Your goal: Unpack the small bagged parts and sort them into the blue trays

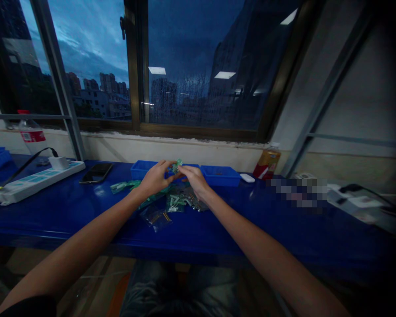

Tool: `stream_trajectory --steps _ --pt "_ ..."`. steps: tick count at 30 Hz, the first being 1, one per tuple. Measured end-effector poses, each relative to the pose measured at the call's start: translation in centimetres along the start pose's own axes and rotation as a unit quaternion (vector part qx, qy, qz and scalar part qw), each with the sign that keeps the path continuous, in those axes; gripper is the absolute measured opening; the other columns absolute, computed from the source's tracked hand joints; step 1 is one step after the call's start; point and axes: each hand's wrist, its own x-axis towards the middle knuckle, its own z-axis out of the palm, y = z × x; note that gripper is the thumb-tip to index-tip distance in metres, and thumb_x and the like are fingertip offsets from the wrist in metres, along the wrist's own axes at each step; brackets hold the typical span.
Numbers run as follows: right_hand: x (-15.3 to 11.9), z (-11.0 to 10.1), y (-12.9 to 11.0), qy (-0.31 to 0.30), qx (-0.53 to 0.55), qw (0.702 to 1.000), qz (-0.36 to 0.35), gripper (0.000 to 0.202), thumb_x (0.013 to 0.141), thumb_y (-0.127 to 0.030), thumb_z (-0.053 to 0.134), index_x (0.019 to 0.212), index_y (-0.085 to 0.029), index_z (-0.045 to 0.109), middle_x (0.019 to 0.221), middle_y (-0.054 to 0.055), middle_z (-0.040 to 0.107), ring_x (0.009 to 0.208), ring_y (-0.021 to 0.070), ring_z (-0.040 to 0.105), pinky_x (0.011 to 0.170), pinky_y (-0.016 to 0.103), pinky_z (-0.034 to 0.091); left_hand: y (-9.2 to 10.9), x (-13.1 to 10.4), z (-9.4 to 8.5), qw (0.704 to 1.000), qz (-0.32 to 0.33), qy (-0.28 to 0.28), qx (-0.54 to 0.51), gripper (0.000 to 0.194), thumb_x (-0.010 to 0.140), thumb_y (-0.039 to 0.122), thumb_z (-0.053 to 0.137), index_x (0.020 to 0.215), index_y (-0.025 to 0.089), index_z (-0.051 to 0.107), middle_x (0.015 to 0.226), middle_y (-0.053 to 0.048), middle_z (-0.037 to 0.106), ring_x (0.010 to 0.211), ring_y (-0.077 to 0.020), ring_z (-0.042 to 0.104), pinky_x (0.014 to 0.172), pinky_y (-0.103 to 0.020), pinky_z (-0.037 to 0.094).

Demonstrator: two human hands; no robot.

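A small green piece is held up between the fingertips of my left hand and my right hand, both with closed fingers. Its exact shape is too small to tell. Under the hands lie a clear bag with white and green parts, a pile of grey metal-looking parts and green pieces. Nearer the table's front edge is a clear bag with thin brass-coloured pins. Behind the hands stand blue trays, partly hidden by them.
On the left are a power strip, a phone and a red-capped bottle. To the right stand a white case, a drink bottle and another power strip. A window rises behind the blue table.
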Motion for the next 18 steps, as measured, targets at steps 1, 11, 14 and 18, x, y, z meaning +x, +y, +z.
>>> stream_trajectory --steps 1,11,14,18 --pt "0.1 0.0 0.2 0.015 -0.008 1.0 -0.002 0.03 0.073 -0.041 0.049 0.075 -0.015 0.065 0.068 0.001 0.062 0.068 0.0144 0.053 0.061 0.024 0.038 0.1 0.0 0.0 1.0 0.009 -0.005 0.005 0.042 0.072 0.03 0.059 0.113 0.021 0.053 0.097 -0.007 0.055 0.086 -0.0192 0.054 0.079 -0.032 0.042" --pt "-0.8 -0.4 -0.1 0.089 -0.311 0.914 -0.244 0.03 0.08 -0.017 0.042 0.097 -0.022 0.066 0.083 0.005 0.059 0.079 0.0163 0.053 0.074 0.027 0.04 0.5 0.9 -0.7 0.886 -0.284 -0.03 -0.366 0.058 0.076 0.063 0.033 0.073 0.012 0.06 0.076 -0.009 0.061 0.067 -0.017 0.057 0.058 -0.027 0.042" --pt "-1.0 -0.1 -0.2 0.085 -0.324 0.906 -0.258 0.035 0.078 -0.014 0.042 0.102 -0.022 0.065 0.089 0.006 0.056 0.081 0.0158 0.053 0.076 0.026 0.041 0.0 1.0 -0.9 0.858 -0.314 -0.013 -0.406 0.045 0.073 0.057 0.046 0.073 0.013 0.058 0.075 -0.006 0.06 0.062 -0.014 0.055 0.055 -0.025 0.041" --pt "-0.6 0.1 0.1 0.099 -0.299 0.924 -0.218 0.029 0.076 -0.016 0.045 0.091 -0.02 0.069 0.085 0.005 0.055 0.077 0.0154 0.052 0.074 0.027 0.041 -0.7 0.8 -0.8 0.925 -0.244 0.057 -0.286 0.025 0.072 0.038 0.056 0.08 0.015 0.06 0.074 -0.003 0.06 0.063 -0.0133 0.053 0.056 -0.023 0.04"
